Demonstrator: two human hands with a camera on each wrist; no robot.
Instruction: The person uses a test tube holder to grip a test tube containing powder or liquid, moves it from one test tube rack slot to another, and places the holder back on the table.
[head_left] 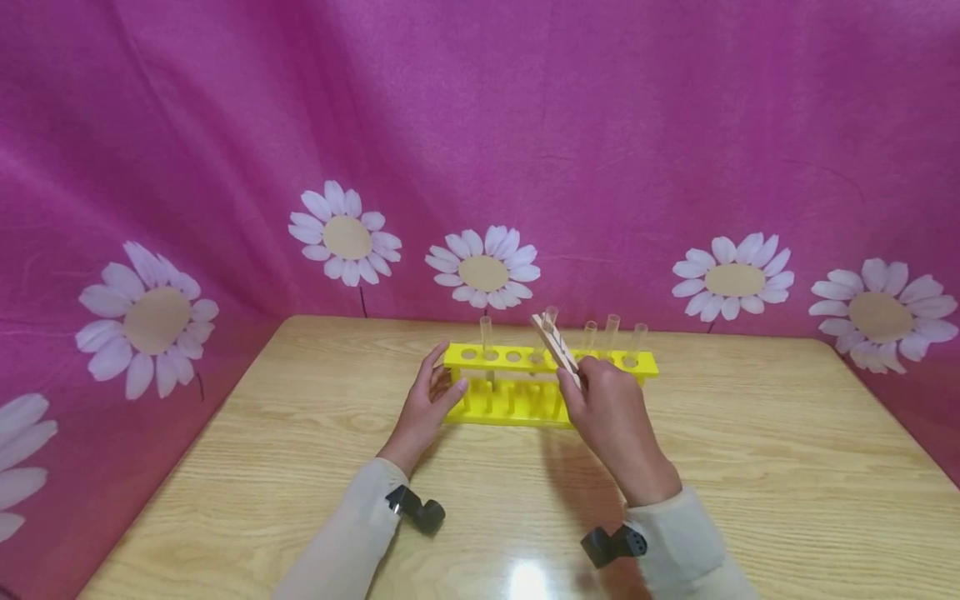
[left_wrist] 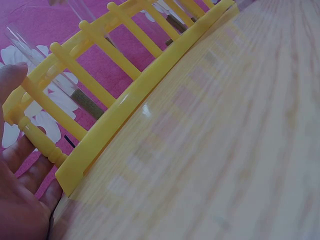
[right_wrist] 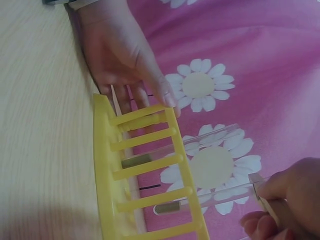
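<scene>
My left hand (head_left: pixel 423 408) grips the left end of a yellow test tube rack (head_left: pixel 510 418), thumb in front and fingers behind. With my right hand (head_left: pixel 615 421) I hold a wooden test tube clamp (head_left: pixel 557 346). The clamp's tip is on the upper part of a clear test tube (right_wrist: pixel 225 194), which passes through the rack's top bar. This tube's brownish-green contents (right_wrist: pixel 167 207) sit higher than those of the neighbouring test tube (right_wrist: pixel 136 161) further left. Part of the rack's right side is hidden behind my right hand.
More clear test tubes (head_left: pixel 612 329) stand in the rack's right half. The rack is on a light wooden table (head_left: pixel 300 467). Close behind it hangs a magenta cloth (head_left: pixel 600 167) printed with white daisies, which also covers both sides.
</scene>
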